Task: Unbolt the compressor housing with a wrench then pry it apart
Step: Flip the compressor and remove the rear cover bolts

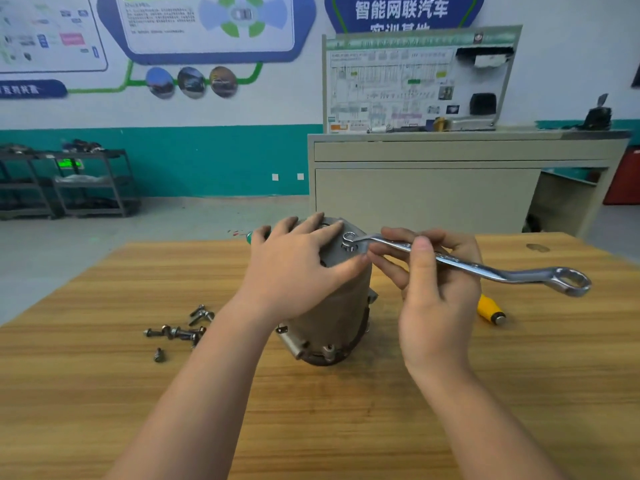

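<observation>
A grey metal compressor housing stands upright on the wooden table. My left hand lies flat over its top with fingers spread, pressing it down. My right hand pinches the shaft of a shiny double ring wrench. The wrench's small ring sits over a bolt on the housing's top right edge. Its large ring sticks out to the right, in the air.
Several loose bolts lie on the table left of the housing. A yellow tool handle rests behind my right hand, and a green handle tip shows behind my left. A beige workbench stands beyond the table.
</observation>
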A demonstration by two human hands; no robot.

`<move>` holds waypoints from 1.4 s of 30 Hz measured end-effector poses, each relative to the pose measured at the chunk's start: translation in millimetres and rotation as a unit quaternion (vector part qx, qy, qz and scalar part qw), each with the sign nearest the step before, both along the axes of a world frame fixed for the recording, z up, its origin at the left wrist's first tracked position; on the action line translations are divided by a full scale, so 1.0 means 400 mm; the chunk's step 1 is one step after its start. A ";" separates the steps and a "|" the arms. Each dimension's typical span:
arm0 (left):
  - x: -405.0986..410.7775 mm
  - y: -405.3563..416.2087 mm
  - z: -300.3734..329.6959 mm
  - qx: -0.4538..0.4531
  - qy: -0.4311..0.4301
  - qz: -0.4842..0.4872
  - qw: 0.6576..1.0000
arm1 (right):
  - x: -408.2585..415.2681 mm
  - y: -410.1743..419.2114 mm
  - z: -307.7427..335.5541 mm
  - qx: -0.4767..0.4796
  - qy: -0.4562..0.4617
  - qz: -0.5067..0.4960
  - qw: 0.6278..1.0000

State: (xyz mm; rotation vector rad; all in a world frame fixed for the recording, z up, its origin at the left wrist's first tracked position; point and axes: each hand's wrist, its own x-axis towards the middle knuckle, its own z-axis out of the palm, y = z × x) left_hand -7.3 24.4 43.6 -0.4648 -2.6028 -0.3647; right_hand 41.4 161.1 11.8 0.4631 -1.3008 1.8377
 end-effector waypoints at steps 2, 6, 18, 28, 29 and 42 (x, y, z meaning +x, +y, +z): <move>0.000 0.004 0.001 -0.006 -0.002 -0.012 1.000 | -0.003 0.002 0.003 -0.053 -0.012 0.009 0.998; 0.006 0.009 -0.003 0.001 0.025 0.009 1.000 | -0.055 0.046 0.040 -0.139 -0.043 0.058 0.988; -0.014 -0.025 0.004 0.186 -0.134 -0.108 0.967 | -0.205 -0.055 0.282 0.586 -0.276 -0.129 0.751; -0.025 -0.029 0.056 -0.015 -0.019 -0.167 0.986 | -0.015 0.073 -0.004 0.278 0.049 -0.066 0.957; -0.026 -0.018 0.072 0.006 -0.040 -0.201 0.979 | -0.016 0.082 -0.008 0.194 0.005 0.025 0.981; -0.003 0.027 0.077 0.258 -0.107 -0.195 0.940 | -0.173 0.170 0.081 -0.029 -0.087 0.129 0.987</move>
